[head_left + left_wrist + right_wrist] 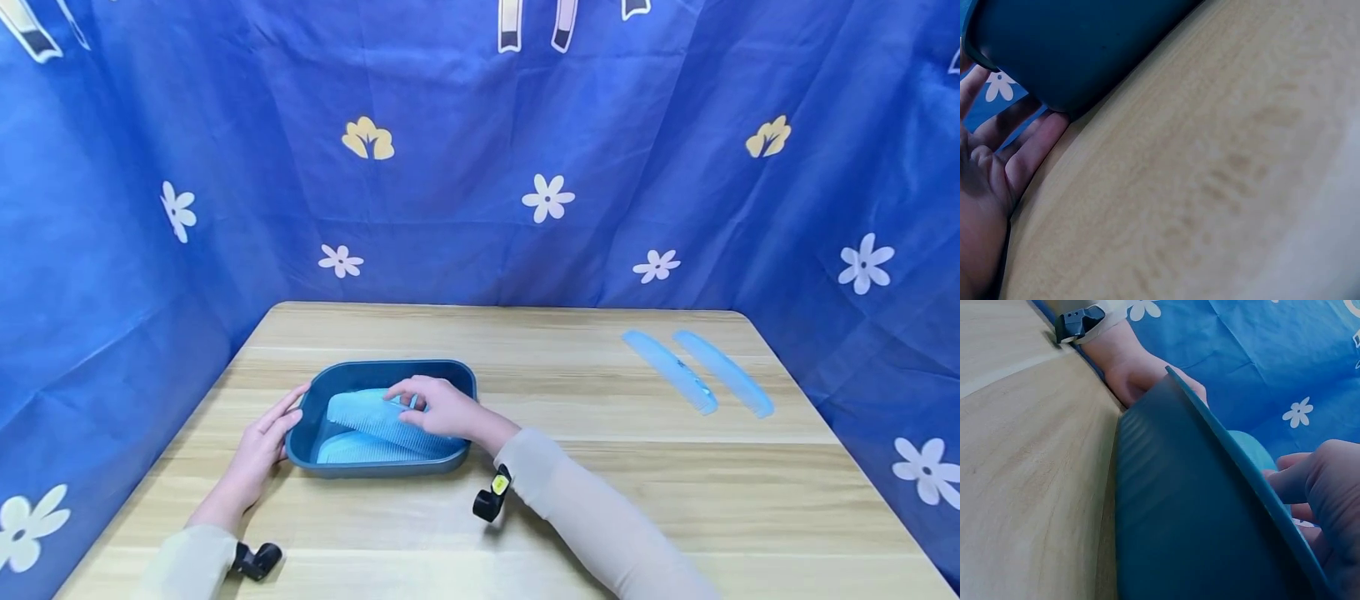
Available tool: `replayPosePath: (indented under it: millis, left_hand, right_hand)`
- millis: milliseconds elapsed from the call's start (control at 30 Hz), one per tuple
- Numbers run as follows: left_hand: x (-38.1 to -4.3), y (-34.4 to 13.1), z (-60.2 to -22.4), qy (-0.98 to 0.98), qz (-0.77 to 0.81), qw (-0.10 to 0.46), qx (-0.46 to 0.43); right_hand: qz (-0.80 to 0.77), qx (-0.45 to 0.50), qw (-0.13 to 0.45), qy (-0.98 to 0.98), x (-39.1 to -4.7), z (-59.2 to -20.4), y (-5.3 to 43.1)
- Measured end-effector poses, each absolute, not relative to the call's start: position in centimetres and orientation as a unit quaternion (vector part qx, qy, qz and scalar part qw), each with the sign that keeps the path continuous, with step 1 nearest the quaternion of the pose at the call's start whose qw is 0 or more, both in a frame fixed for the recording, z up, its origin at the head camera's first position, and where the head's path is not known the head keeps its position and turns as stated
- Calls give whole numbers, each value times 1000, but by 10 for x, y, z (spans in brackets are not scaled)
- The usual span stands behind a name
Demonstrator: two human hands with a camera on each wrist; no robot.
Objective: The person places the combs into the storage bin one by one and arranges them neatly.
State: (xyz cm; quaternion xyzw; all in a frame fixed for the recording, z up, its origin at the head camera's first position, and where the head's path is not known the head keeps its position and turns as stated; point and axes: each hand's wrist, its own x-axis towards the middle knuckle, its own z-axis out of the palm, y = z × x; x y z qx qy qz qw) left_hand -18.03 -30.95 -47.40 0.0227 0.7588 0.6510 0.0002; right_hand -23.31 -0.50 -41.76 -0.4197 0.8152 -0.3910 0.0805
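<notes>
Near the left of the table, a dark teal plastic basin (pixel 375 471) holds light-blue combs, one (pixel 367 450) lying low along the near wall. My left hand (pixel 258 446) grips the basin's left end, thumb at the rim. Its fingers (pixel 1035 150) lie along the outer wall down to the base. Reaching over the near right rim, my right hand (pixel 442 408) has its bent thumb and fingers on another comb (pixel 356 408). That comb slants across the lower one, teeth toward me; in the right wrist view it shows above the rim. My palm hides its right part.
Two more light-blue combs, a left one (pixel 663 367) and a right one (pixel 723 375), lie side by side at the table's far right. A blue patterned curtain (pixel 450 208) closes in the wood-grain table (pixel 600 500) at the back and sides.
</notes>
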Motion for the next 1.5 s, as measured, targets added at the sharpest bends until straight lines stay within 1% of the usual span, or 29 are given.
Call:
replayPosePath:
  millis: [133, 333, 567, 733, 967, 1233, 1500]
  left_hand:
    - [-180, -310, -472, 757, 653, 2, 22]
    - [-181, -310, -471, 754, 657, 0, 19]
    - [-181, -310, -472, 752, 659, 6, 18]
    - [-182, -309, -472, 752, 659, 6, 18]
    - [-181, -310, -471, 751, 660, 8, 21]
    - [-182, -310, -470, 757, 653, 4, 19]
    - [-180, -310, -472, 764, 645, 4, 17]
  right_hand:
    - [-371, -424, 85, 822, -233, -419, -8]
    - [-355, -427, 109, 824, -234, -420, -10]
    - [-384, -407, 112, 822, -233, -418, -8]
    - [-399, -394, 93, 822, -231, -413, -2]
    - [-421, -382, 53, 821, -232, -410, 10]
    - [-473, -345, 35, 810, -234, -411, 24]
    - [-501, -334, 8, 799, -238, -415, 36]
